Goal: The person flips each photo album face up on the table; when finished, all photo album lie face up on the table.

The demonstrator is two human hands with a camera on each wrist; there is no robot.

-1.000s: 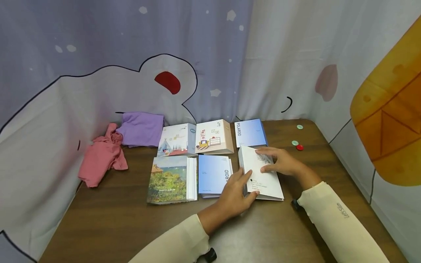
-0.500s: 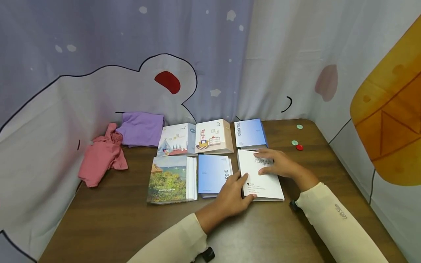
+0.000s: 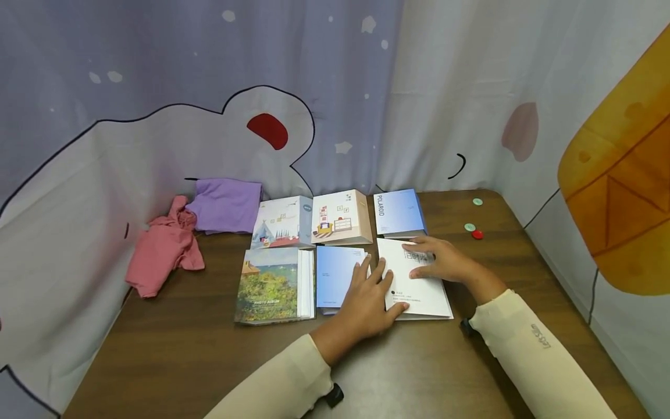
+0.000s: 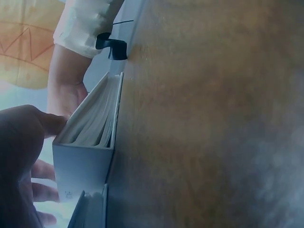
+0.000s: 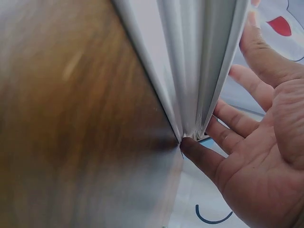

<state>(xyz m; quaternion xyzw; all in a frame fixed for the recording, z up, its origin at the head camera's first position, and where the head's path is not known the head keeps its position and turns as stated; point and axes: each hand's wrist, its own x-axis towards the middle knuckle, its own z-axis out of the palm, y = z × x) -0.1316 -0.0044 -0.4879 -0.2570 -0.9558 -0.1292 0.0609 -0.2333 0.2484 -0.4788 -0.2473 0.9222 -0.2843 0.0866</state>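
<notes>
A white album (image 3: 421, 294) with dark lettering lies on the table at the front right of two rows of albums. My right hand (image 3: 442, 262) rests on its upper right part, fingers spread over the cover; in the right wrist view, the little finger (image 5: 202, 154) touches the far corner of the page block. My left hand (image 3: 366, 302) has its thumb on the lower left of the white cover. Its spread fingers lie over the gap towards the blue POLAROID album (image 3: 335, 276). The left wrist view shows the white album's thick spine (image 4: 80, 166) and fanned pages.
Left of these lies a landscape PHOTO ALBUM (image 3: 267, 288). Behind stand a tent-picture album (image 3: 277, 221), a cream room-picture album (image 3: 337, 218) and another blue POLAROID album (image 3: 400, 212). Purple cloth (image 3: 225, 206) and pink cloth (image 3: 164, 253) lie left; a red button (image 3: 477, 235) and green buttons (image 3: 469, 227) lie right.
The white album's cover has lowered, and the album sits flatter. My left fingers have lifted from its left edge and spread towards the blue album. The right hand has barely shifted.
</notes>
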